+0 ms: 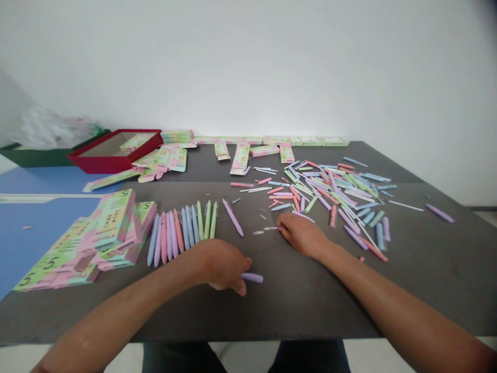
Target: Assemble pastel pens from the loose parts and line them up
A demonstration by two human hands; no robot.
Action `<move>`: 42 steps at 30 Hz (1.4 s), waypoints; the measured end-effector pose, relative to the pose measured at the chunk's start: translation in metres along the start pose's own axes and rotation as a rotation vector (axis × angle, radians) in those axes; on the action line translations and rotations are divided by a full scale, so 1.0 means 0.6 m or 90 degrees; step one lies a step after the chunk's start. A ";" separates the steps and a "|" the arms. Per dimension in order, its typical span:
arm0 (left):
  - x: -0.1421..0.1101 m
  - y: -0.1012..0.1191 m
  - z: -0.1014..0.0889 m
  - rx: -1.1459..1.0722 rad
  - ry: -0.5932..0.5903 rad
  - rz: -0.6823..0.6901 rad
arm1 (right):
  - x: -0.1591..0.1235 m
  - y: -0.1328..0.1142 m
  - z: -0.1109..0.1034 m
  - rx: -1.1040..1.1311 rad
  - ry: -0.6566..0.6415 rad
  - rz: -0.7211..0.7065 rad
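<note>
My left hand (227,267) is closed around a short purple pen barrel (253,278), whose end sticks out to the right past the fingers. Up and to the right, my right hand (301,233) rests low over the table with its fingertips pinched at a small clear piece (271,228) that looks like a pen clip. A second clear piece (258,233) lies just left of it. Between the hands and the row of pens, a purple pen (233,217) lies slantwise. The row of assembled pens (184,228) in blue, purple, pink and green lies beyond my left forearm.
A heap of loose pen barrels and white refills (330,186) spreads across the right side. Stacked printed boxes (112,223) stand at left. Behind them are a red tray (101,165) and a green tray (42,157) with a plastic bag (58,129). More small boxes line the wall.
</note>
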State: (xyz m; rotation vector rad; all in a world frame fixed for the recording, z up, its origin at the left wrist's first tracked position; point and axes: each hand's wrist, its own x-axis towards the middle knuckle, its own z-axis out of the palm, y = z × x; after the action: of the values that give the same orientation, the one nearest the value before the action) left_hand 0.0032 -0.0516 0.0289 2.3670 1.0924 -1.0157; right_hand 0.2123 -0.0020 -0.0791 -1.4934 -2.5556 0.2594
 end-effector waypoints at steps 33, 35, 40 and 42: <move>-0.007 0.004 0.000 -0.008 0.006 0.014 | 0.005 0.000 0.008 0.004 0.028 -0.022; -0.007 0.005 0.000 -0.005 0.010 0.011 | 0.005 0.000 0.009 -0.001 0.032 -0.025; -0.006 0.006 -0.002 0.008 -0.007 0.013 | 0.005 0.000 0.012 -0.007 0.039 -0.030; -0.006 0.005 -0.004 0.008 -0.010 0.017 | 0.005 0.000 0.013 -0.008 0.045 -0.036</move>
State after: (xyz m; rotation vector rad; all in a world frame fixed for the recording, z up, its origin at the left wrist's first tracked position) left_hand 0.0051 -0.0543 0.0329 2.3735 1.0483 -1.0334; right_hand 0.2090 0.0004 -0.0868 -1.4051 -2.5446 0.1806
